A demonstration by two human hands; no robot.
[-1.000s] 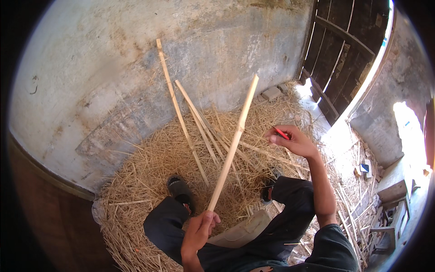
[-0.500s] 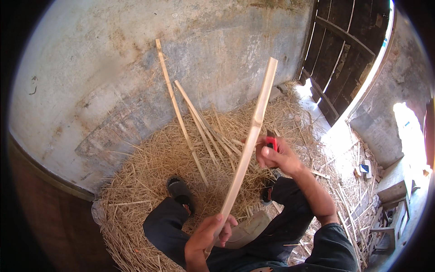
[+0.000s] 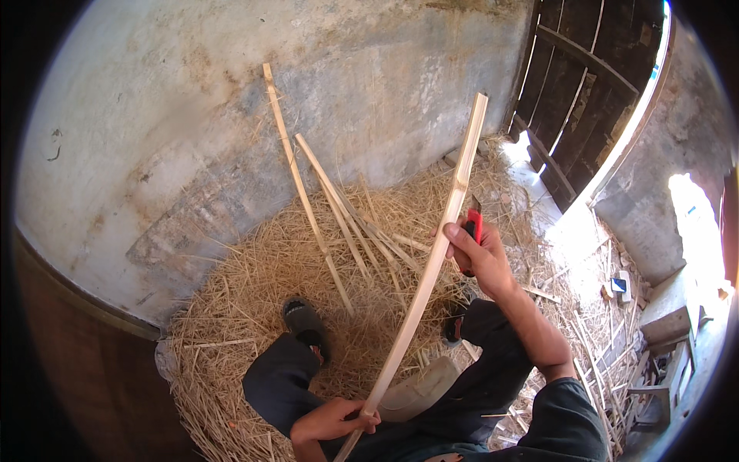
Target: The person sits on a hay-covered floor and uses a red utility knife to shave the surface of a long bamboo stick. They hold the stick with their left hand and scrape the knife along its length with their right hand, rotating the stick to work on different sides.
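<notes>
A long split bamboo strip slants up and to the right in front of me, its pale inner face and a node showing. My left hand grips it near the lower end, fingers wrapped round it. Farther up, my right hand holds a red and black utility knife, blade pointing up. The thumb and fingers of that same hand also press on the strip's edge below the node. The blade stands to the right of the strip, apart from it.
Several bamboo strips lean against the stained wall. Straw-like shavings cover the floor around my shoes. A pale container sits between my legs. At right are a dark plank door, a small device and a wooden frame.
The strip has turned, its upper end shifting right. My right hand has come up against the strip, the knife blade now pointing up. My left hand has moved slightly down and left.
</notes>
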